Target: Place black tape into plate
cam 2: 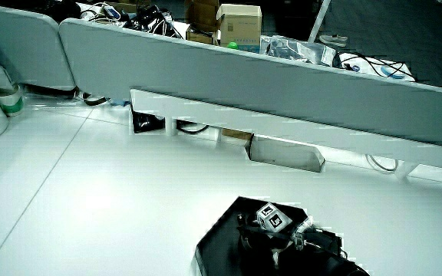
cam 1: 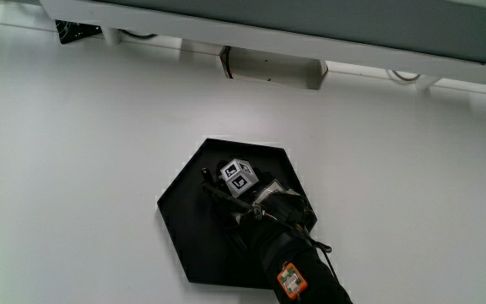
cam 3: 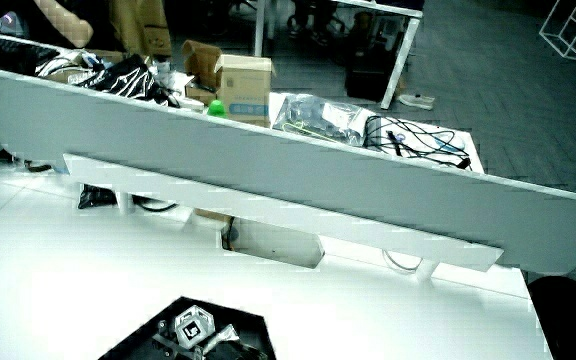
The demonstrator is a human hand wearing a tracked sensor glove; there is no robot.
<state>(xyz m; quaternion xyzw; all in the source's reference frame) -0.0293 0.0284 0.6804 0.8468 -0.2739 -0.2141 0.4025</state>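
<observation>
Your hand (cam 1: pixel 256 203) is low over the black hexagonal plate (cam 1: pixel 184 219), and the black tape cannot be made out against glove and plate; whether your fingers are gripping or released, I cannot tell. If you hold the tape, set it flat on the plate's floor, clear of the rim; lift straight up afterwards.

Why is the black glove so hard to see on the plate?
Main view: the hand is black over a black plate, so they blend; only the cube stands out. In both side views the plate is dark too, and the white table shines brightly.
</observation>
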